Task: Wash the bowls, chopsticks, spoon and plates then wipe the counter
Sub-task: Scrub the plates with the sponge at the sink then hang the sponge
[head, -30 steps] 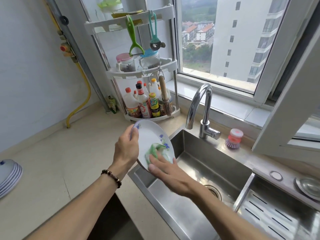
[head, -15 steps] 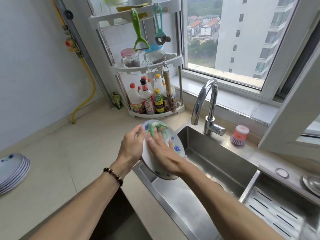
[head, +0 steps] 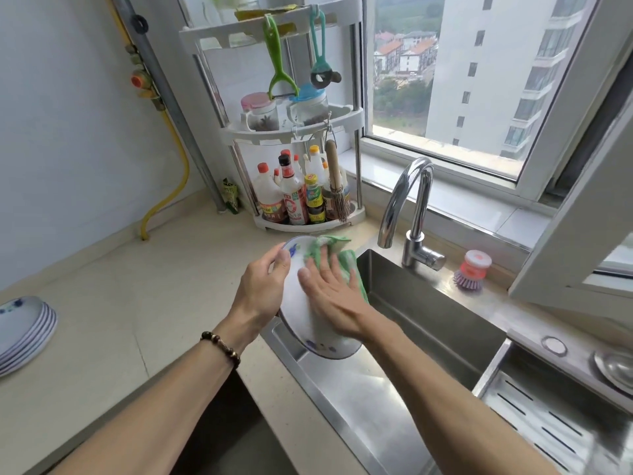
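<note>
Plate [head: 301, 303], white with small blue flowers, stands tilted on edge over the near left corner of the steel sink [head: 428, 323], in the one view from the head camera. The left hand [head: 263, 286] holds it by the left rim, its grip pinching that rim between the thumb on the front face and fingers that go behind the plate, out of sight. A dark bead bracelet [head: 222, 347] sits on that wrist. The right hand [head: 330, 296] lies flat on the plate's face with fingers straight and slightly spread, pressing a green cloth [head: 337, 257] against the upper part; the cloth bunches over the top rim and hangs down the right side of the plate.

On the table [head: 120, 303] at the far left edge lies a stack of plates [head: 24, 334] of the same pattern, well apart from the hands. At the back corner stands a white three-tier rack [head: 294, 132] with sauce bottles [head: 291, 197] on the bottom tier, two jars on the middle tier, and a green peeler [head: 277, 60] and a teal tool hanging from the top. A chrome faucet [head: 411, 214] rises behind the sink, its spout curving toward the basin, with no water visible from it. Just right of it sits a pink and purple dish brush [head: 471, 270]. A slotted steel drain tray [head: 548, 423] fills the right part of the sink.
</note>
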Motion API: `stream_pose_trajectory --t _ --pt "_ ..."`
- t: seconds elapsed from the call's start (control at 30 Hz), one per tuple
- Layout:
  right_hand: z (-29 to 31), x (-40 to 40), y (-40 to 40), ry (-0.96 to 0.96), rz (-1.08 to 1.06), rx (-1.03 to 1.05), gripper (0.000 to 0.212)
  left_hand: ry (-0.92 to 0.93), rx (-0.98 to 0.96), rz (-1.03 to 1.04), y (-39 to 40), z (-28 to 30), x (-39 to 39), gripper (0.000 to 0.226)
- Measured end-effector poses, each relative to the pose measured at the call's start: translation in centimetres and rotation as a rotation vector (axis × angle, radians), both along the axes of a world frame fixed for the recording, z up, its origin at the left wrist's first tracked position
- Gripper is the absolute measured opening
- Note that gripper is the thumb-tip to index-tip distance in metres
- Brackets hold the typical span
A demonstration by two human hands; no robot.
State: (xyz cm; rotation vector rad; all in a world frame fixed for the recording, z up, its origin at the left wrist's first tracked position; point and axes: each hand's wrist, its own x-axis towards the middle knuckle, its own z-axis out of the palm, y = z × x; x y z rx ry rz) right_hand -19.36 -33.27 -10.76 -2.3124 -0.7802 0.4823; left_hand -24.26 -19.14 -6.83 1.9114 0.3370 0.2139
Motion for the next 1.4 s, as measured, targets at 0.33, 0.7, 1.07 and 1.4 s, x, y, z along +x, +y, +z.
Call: stream_pose_trajectory --t 0.33,0.7,1.07,1.4 --pt "0.1 -0.4 -1.5 0.078 0.113 0.103 0.071 0.020 -0.006 0.016 0.3 0.1 0.1 0.035" --pt "-0.6 -1.1 -2.7 -0.002 0.116 0.058 0.091 0.004 -0.034 0.008 0.7 0.4 -0.1 0.031" --pt "0.2 -5.5 -3.8 0.052 0.302 0.085 0.090 -0.070 0.050 0.118 0.4 0.3 0.9 0.041" --pt "-1.5 -4.0 -4.5 -0.157 0.195 0.096 0.098 -0.086 0.001 0.268 0.7 -0.6 1.2 0.039"
